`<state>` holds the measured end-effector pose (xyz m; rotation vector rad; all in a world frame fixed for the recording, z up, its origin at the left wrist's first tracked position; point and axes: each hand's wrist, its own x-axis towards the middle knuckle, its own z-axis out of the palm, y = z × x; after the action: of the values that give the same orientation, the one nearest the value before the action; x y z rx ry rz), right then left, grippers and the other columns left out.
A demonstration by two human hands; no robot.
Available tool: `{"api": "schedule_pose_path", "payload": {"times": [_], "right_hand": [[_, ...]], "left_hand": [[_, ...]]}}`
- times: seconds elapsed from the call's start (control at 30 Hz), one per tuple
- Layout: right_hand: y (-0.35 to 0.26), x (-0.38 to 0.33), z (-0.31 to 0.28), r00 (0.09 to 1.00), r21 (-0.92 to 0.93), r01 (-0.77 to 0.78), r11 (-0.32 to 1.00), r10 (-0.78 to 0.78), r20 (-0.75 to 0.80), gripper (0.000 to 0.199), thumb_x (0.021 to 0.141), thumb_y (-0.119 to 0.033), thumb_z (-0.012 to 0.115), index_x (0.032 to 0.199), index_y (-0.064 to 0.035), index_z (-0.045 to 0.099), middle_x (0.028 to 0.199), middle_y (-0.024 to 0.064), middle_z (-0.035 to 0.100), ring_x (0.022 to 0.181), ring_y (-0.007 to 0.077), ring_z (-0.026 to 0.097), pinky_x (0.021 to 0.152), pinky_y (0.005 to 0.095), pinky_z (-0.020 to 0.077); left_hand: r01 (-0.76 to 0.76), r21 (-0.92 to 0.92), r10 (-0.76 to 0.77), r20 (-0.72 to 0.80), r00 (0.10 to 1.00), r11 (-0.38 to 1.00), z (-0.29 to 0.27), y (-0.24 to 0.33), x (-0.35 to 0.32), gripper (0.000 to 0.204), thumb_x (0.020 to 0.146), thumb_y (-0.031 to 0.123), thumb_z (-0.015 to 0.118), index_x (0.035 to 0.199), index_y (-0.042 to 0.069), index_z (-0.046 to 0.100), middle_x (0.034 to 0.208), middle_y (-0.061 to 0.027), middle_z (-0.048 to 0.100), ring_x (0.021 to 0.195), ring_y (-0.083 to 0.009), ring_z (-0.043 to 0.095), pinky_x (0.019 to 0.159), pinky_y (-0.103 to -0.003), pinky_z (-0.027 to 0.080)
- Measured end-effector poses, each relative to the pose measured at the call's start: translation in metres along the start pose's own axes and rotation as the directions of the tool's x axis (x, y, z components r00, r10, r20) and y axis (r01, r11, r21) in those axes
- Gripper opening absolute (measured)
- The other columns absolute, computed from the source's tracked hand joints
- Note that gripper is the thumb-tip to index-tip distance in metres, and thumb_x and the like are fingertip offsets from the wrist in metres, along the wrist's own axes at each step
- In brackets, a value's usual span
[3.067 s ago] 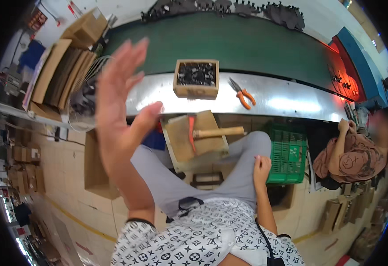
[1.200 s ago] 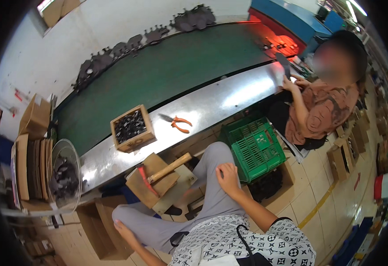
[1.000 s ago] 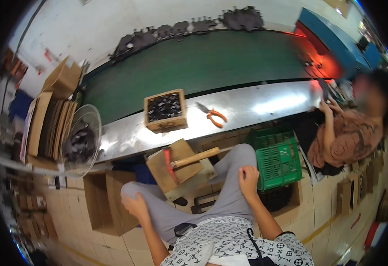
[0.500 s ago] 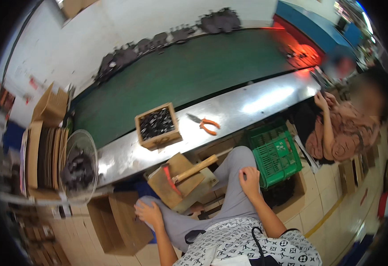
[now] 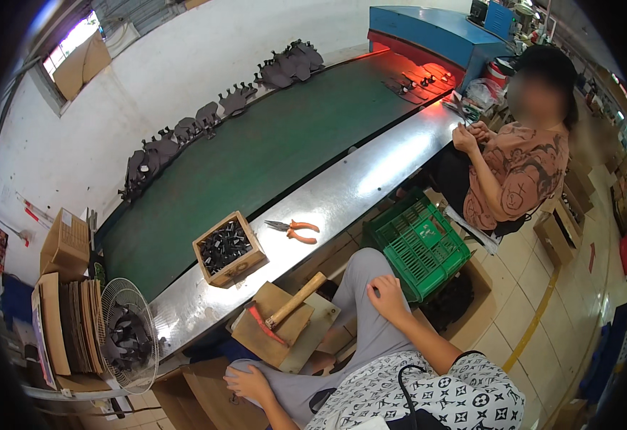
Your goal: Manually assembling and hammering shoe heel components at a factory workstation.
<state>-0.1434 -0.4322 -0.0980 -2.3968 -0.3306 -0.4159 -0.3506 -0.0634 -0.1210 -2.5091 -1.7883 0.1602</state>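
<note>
My left hand (image 5: 250, 385) lies on my left knee, fingers spread, holding nothing. On my right knee rests my right hand (image 5: 388, 297), its fingers loosely bent and apart with nothing in them. Between my knees stands a wooden block (image 5: 274, 326), and a hammer (image 5: 293, 301) with a red head and wooden handle lies across it. Beyond, on the metal ledge, sit a wooden box (image 5: 249, 266) full of small black parts and, to its right, pliers (image 5: 295, 229) with orange handles.
A green conveyor belt (image 5: 234, 154) runs behind the ledge, dark flat pieces (image 5: 163, 152) along its far edge. At right, a green crate (image 5: 428, 244) stands near a seated co-worker (image 5: 507, 158). A fan (image 5: 128, 337) and cardboard stack (image 5: 77, 322) are at left.
The view has turned, so the bench things sit further left in the picture and more of the co-worker shows. Both my hands stay on my knees.
</note>
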Motion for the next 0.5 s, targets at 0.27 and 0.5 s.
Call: {"api": "schedule_pose_path", "payload": {"times": [0.27,0.5], "right_hand": [[0.006,-0.005,-0.002,1.000,0.031,-0.006,0.999,0.005,0.014,0.010,0.083,-0.017,0.066,0.079,-0.0087,0.061,0.083,0.0041,0.062,0.090,0.0258,0.056,0.081,0.0405,0.0393],[0.017,-0.013,0.006,0.999,0.057,-0.013,0.998,0.015,-0.040,0.011,0.084,-0.019,0.065,0.080,-0.0093,0.061,0.084,0.0042,0.062,0.092,0.0257,0.056,0.083,0.0404,0.0389]], "left_hand": [[-0.023,-0.026,0.024,0.044,0.999,0.999,0.002,-0.012,0.002,0.073,0.091,0.043,0.057,0.152,0.014,0.029,0.155,-0.0263,0.025,0.134,-0.0512,0.035,0.097,-0.060,0.042],[-0.135,-0.076,0.134,-0.028,0.991,0.988,-0.015,-0.011,-0.004,0.077,0.088,0.042,0.062,0.152,0.014,0.029,0.153,-0.0269,0.027,0.130,-0.0509,0.039,0.096,-0.060,0.042]]}}
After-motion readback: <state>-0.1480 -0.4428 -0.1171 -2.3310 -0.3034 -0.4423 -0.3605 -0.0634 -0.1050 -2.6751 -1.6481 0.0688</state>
